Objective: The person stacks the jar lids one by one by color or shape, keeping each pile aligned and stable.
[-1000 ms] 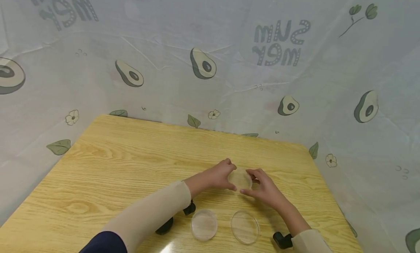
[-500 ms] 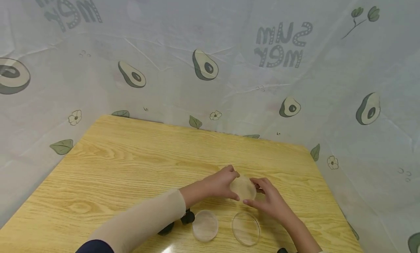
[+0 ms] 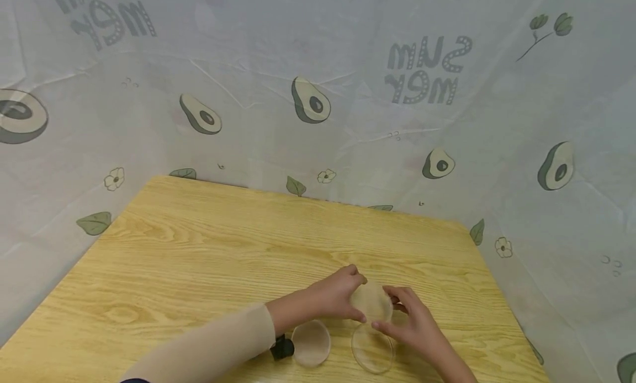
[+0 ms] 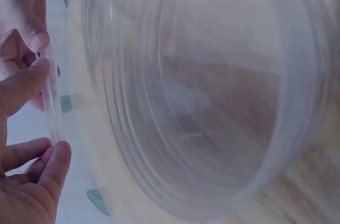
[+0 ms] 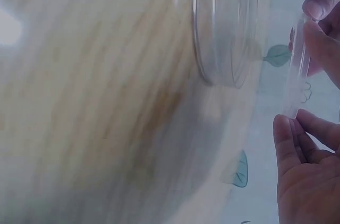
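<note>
My left hand [image 3: 338,296] and right hand [image 3: 412,325] hold a clear round petri dish [image 3: 371,303] between them, each pinching its edge from one side. It shows edge-on as a thin disc in the left wrist view [image 4: 53,96] and the right wrist view, raised off the table. In the head view it overlaps the far rim of a second clear dish [image 3: 374,354] that lies on the table nearer to me. Left of that one lies another clear, slightly cloudy dish [image 3: 311,344]. A clear dish wall [image 4: 297,75] fills much of the left wrist view.
A small black object [image 3: 282,348] sits beside my left forearm, partly covered by the beige sleeve [image 3: 208,344]. The wood-grain table [image 3: 208,250] runs back to a pale curtain [image 3: 258,52] printed with avocados and leaves.
Both hands have brought the held dish towards me, to the far rim of the right-hand dish on the table. The black object near my right wrist has left the view.
</note>
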`<control>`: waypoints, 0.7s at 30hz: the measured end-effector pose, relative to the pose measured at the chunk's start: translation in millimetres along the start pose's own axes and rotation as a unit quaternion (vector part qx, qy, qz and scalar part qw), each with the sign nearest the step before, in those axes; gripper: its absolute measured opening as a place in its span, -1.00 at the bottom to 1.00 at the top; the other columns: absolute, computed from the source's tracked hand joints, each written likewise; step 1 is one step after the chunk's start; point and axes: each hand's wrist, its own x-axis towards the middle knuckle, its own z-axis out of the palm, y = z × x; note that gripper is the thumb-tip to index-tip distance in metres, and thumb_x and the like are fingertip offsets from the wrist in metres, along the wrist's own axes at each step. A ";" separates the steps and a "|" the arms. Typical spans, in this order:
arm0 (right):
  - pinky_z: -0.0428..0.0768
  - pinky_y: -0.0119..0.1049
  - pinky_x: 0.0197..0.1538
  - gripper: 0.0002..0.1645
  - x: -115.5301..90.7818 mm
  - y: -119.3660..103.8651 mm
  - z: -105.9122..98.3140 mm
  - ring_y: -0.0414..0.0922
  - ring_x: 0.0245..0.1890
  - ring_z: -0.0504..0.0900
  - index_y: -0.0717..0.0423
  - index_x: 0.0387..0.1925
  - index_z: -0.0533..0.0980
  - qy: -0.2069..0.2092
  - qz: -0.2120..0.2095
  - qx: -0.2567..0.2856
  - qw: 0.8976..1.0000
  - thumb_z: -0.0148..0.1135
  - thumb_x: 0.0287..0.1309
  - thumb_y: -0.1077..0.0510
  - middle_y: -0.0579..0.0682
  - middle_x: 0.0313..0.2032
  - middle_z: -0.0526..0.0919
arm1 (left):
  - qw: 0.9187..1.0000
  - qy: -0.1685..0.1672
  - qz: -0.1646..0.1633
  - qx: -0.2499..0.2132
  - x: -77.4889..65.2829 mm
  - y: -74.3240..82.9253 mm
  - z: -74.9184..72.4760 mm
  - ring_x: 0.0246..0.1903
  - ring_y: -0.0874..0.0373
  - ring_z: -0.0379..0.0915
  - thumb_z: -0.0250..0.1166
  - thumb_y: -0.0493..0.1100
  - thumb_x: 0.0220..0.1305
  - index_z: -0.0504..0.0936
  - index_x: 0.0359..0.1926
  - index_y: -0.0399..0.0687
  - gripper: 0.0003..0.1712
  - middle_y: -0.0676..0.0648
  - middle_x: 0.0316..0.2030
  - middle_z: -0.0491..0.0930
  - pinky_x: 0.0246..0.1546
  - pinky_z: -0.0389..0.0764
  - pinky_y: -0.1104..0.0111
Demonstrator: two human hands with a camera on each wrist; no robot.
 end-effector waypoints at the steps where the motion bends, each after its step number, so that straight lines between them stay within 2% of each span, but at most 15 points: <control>1: 0.71 -0.36 0.10 -0.14 -2.1 0.1 0.5 -0.12 0.02 0.58 0.26 0.30 0.50 0.002 0.003 0.001 1.000 0.66 0.03 0.01 0.08 0.06 0.57 | 1.000 -0.001 0.000 0.000 -0.6 1.0 0.7 0.00 0.29 0.46 0.61 0.16 0.13 0.50 0.40 -0.16 -0.08 -0.04 0.15 0.51 0.01 0.59 0.51; 5: 0.70 -0.38 0.10 -0.13 -10.4 0.0 1.6 -0.19 0.02 0.55 0.21 0.30 0.50 0.007 0.022 0.005 1.000 0.67 0.01 -0.01 0.04 0.08 0.57 | 1.000 -0.003 0.006 -0.002 -2.4 4.1 2.8 -0.04 0.32 0.42 0.62 0.15 0.12 0.51 0.40 -0.16 -0.08 -0.03 0.12 0.51 -0.01 0.58 0.53; 12: 0.69 -0.41 0.08 -0.17 -24.4 0.6 4.0 -0.29 0.00 0.52 0.11 0.30 0.51 0.015 0.025 0.008 1.000 0.65 0.04 -0.04 -0.01 0.08 0.57 | 0.999 -0.017 0.014 -0.024 -8.8 8.4 7.7 -0.13 0.39 0.37 0.62 0.13 0.13 0.49 0.41 -0.15 -0.08 0.00 0.07 0.50 -0.06 0.55 0.58; 21: 0.66 -0.50 0.05 -0.17 -39.6 0.5 6.1 -0.38 -0.03 0.49 0.13 0.30 0.52 0.026 0.015 0.008 1.000 0.66 0.01 0.03 -0.08 0.03 0.56 | 0.999 -0.019 0.040 -0.003 -16.6 17.3 11.4 -0.14 0.41 0.33 0.61 0.15 0.13 0.50 0.39 -0.16 -0.10 0.01 0.06 0.50 -0.07 0.53 0.62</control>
